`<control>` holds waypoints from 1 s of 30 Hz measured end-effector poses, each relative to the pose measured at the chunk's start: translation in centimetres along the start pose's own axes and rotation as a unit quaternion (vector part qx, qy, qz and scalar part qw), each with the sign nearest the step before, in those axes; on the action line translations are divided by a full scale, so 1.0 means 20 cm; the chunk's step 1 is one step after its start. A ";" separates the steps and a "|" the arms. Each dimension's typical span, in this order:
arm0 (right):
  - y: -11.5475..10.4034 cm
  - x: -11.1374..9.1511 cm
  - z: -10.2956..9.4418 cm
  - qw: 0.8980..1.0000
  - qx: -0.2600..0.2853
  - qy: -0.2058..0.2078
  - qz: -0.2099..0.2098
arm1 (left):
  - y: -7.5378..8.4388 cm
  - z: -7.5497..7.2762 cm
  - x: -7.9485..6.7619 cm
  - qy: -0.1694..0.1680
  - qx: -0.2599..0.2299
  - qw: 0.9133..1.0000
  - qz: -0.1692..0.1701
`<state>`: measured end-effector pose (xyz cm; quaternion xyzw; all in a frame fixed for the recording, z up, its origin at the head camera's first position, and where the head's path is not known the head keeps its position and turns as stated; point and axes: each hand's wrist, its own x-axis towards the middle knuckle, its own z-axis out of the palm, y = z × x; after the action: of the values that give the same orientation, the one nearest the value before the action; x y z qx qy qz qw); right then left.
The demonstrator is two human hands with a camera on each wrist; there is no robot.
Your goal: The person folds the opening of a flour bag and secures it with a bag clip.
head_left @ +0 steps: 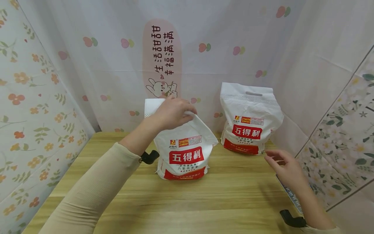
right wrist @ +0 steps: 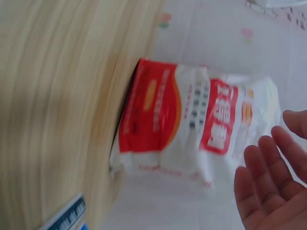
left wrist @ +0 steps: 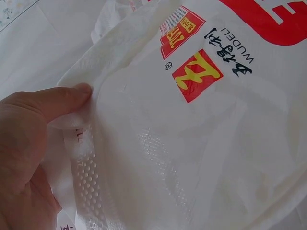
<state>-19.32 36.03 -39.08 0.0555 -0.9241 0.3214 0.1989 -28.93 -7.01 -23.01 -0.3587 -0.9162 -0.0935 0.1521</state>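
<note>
A white flour bag with red labels (head_left: 186,157) stands on the table, left of centre. My left hand (head_left: 175,112) grips its folded top edge. In the left wrist view the thumb (left wrist: 72,98) presses on the white plastic beside a band of embossed dots, and part of the fingers is hidden. A second, matching flour bag (head_left: 248,130) stands upright farther back on the right, its handle slot at the top. My right hand (head_left: 287,167) is held in front of its lower right corner, fingers loosely extended and holding nothing. The right wrist view shows the open palm (right wrist: 273,199) beside this bag.
Beneath the right forearm, a flat blue-and-white printed item (head_left: 292,196) lies at the table's right side. The wooden table (head_left: 228,198) ends at a printed curtain (head_left: 111,81) behind the bags. Floral panels flank both sides.
</note>
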 end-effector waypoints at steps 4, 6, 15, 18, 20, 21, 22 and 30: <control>0.09 -0.05 -0.06 0.999 -0.031 -0.005 0.019 | 0.00 0.00 0.01 0.001 -0.003 1.000 0.005; 0.14 -0.06 -0.08 0.998 -0.053 -0.012 0.031 | 0.00 0.00 0.01 0.001 -0.004 1.000 0.007; 0.31 -0.08 -0.21 0.967 -0.138 -0.178 0.120 | 0.00 0.00 0.00 -0.004 -0.004 1.000 -0.003; 0.35 -0.10 -0.24 0.949 -0.160 -0.220 0.156 | 0.00 0.00 0.00 -0.003 -0.005 1.000 -0.002; 0.38 -0.11 -0.25 0.938 -0.180 -0.240 0.175 | 0.00 0.00 0.00 -0.002 -0.007 1.000 0.001; 0.39 -0.12 -0.25 0.933 -0.189 -0.246 0.181 | 0.00 0.00 0.00 0.000 -0.008 1.000 0.003; 0.40 -0.12 -0.25 0.929 -0.199 -0.251 0.186 | 0.00 0.00 0.00 0.000 -0.009 1.000 0.003; 0.49 -0.15 -0.24 0.917 -0.206 -0.275 0.203 | -0.01 0.01 0.00 -0.005 -0.013 1.000 0.000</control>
<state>-17.19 46.63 -42.55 -0.0893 -0.9796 0.1291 -0.1255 -29.12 -7.04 -23.16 -0.3615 -0.9155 -0.1038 0.1430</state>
